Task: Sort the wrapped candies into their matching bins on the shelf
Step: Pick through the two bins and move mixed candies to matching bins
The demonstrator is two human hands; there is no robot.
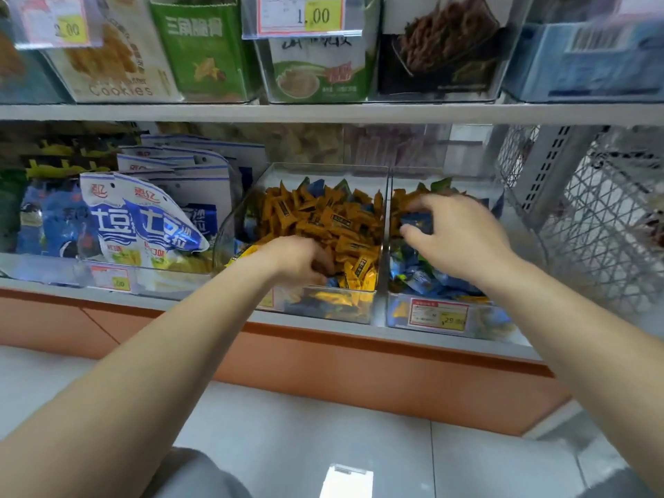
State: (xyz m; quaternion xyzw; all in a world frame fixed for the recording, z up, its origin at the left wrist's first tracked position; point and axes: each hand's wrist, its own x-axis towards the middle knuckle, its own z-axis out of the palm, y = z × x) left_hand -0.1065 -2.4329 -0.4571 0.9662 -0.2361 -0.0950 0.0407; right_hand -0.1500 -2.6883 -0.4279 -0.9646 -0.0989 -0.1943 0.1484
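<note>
The right hand (458, 235) hovers over the right bin (500, 323), thumb and fingers pinching a blue candy (416, 221). The left hand (296, 259) digs into the left bin (230, 228), fingers curled down among orange candies (345, 224); whether it grips one cannot be told. Both clear bins sit side by side on the shelf (201, 303), each holding mixed blue and orange wrappers. Blue-and-white snack bags (143, 221) stand just left.
</note>
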